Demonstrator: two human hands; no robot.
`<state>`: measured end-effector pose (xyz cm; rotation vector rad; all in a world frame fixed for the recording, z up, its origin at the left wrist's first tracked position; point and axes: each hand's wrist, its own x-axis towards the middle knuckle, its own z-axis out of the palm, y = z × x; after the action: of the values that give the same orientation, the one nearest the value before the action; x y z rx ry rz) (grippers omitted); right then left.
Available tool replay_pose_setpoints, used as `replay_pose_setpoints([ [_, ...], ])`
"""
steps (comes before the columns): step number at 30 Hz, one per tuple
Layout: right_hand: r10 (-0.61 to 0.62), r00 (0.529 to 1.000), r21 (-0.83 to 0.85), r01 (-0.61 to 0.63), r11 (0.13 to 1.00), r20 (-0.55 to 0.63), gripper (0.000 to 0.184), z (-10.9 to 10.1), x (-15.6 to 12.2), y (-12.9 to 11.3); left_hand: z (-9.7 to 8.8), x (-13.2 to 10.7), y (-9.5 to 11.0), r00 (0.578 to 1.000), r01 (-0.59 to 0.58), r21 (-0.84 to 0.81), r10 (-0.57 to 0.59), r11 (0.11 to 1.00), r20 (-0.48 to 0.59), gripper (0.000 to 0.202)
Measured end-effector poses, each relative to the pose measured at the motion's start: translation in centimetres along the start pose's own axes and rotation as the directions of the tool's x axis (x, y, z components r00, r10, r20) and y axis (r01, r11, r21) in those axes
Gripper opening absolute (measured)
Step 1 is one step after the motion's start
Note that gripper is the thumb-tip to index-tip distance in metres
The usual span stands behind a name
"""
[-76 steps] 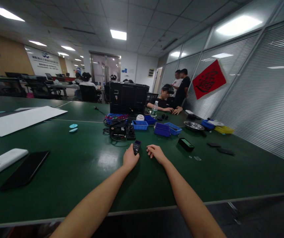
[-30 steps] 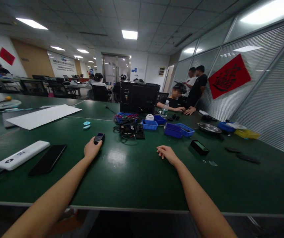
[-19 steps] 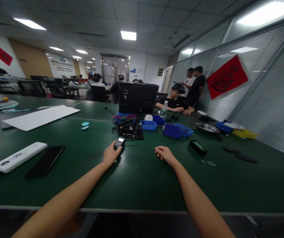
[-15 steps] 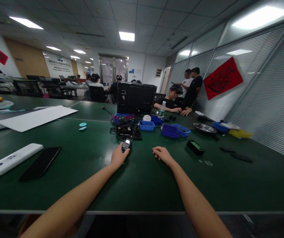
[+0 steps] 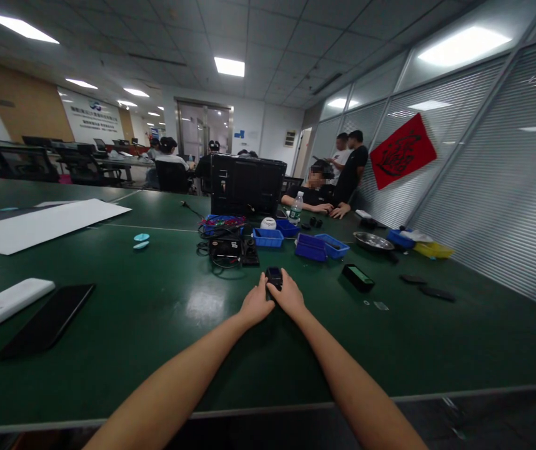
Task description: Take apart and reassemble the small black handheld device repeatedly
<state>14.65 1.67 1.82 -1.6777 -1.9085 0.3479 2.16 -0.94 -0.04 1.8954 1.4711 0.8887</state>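
A small black keypad phone (image 5: 274,275) is held low above the green table, its little screen facing me and looking dark. From the left side, my left hand (image 5: 255,304) is closed on it. My right hand (image 5: 290,292) grips its right side, thumb across the lower front. The two hands nearly meet below the phone, and the fingers hide its lower part and back. To the right lies an open black box (image 5: 358,278) with a green inside. Behind the hands sits a black boxy device (image 5: 225,249) with cables.
Blue trays (image 5: 268,237), a water bottle (image 5: 297,207) and a black monitor-like panel (image 5: 248,185) stand further back. A metal dish (image 5: 373,242) lies at the right. Leftward are a white power strip-like bar (image 5: 10,303) and a black slab (image 5: 47,320). A person (image 5: 312,194) sits across the table.
My left hand has carried the phone to the right, and my right hand has come in from the side and taken hold of it. The view has turned slightly right.
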Motion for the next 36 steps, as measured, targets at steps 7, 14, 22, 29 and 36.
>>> replay_pose_setpoints([
  [7,0.155,0.988,-0.224,-0.156,0.962,-0.024,0.068,-1.0,0.5,0.7,-0.3,0.0,-1.1,0.999,-0.001,-0.186,-0.007,0.982,-0.042,0.078],
  [14,0.239,0.963,-0.234,-0.262,0.936,-0.122,0.065,-3.4,1.7,4.8,-0.9,-0.4,-1.1,0.998,0.035,-0.269,-0.048,0.963,-0.041,0.074],
  [22,0.243,0.957,-0.232,-0.275,0.933,-0.159,0.057,-4.6,1.6,5.0,-0.7,-0.3,-1.5,0.999,0.006,-0.242,-0.016,0.97,-0.039,0.068],
  [29,0.061,0.859,-0.048,-0.098,0.994,-0.508,0.05,-6.2,1.0,4.1,-0.8,-0.3,-1.6,0.999,0.008,-0.254,-0.019,0.967,-0.039,0.065],
  [36,0.315,0.869,0.65,0.011,0.76,-0.383,0.036,-4.6,1.2,3.3,-0.5,-0.2,-1.7,0.998,-0.004,-0.273,-0.012,0.962,-0.056,0.064],
])
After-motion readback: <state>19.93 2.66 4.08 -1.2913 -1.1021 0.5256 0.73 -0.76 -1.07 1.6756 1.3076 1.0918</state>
